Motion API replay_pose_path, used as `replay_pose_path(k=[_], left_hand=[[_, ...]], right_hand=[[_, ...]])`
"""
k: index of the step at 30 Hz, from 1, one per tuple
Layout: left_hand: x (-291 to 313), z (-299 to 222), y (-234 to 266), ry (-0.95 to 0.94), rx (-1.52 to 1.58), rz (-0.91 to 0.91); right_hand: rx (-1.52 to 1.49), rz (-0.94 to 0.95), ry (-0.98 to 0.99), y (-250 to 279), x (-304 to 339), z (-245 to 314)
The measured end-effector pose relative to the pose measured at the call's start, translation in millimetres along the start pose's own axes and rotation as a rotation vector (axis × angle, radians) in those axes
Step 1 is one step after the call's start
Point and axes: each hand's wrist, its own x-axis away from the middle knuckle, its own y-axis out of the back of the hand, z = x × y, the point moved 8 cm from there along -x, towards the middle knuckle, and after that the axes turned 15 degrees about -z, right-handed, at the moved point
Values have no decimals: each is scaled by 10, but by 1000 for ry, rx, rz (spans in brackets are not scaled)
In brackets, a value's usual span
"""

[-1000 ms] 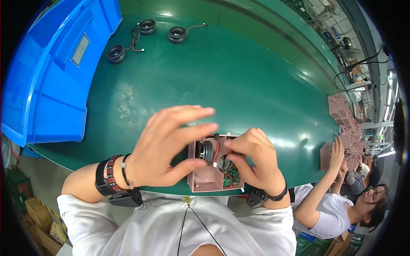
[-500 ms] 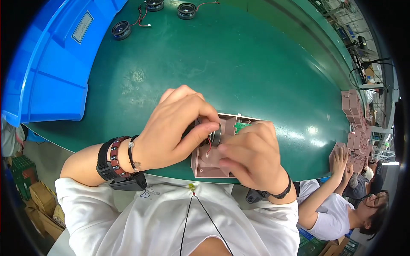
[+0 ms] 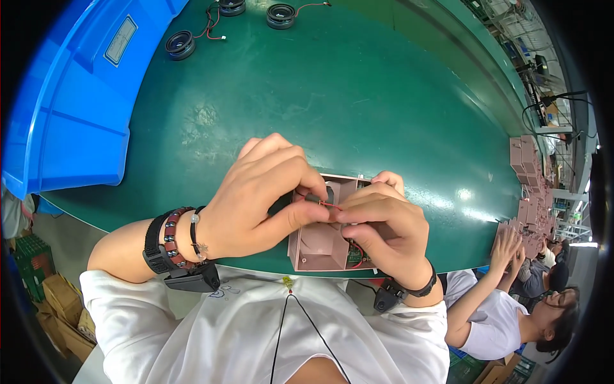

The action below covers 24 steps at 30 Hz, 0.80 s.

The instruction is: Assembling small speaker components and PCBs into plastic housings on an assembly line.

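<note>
Pink box [image 3: 320, 248] on glossy green tabletop [image 3: 294, 96], co-worker [image 3: 489, 326] with seemingly similar boxes [image 3: 526, 160].

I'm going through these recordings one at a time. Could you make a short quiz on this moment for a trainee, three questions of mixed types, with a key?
1. How many loose speakers show on the far side of the green table, near the blue bin?

2. True or false: the blue bin stands to the right of the pink case.

3. What runs between the fingertips of the left hand and those of the right hand?
A) a white strap
B) a red wire
C) a green cord

Key
1. Three.
2. False: it stands to the left of the case.
3. B.
</note>
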Motion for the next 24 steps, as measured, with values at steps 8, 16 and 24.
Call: replay_pose_path(k=[8,16,24], left_hand=[[6,-42,-15,-33,-23,37],[8,-48,-49,-30,-14,68],[16,-42,-33,-29,-36,-69]], right_hand=[[281,-163,190,113,9,92],[749,-241,511,95,52,294],[629,-263,336,309,-34,110]])
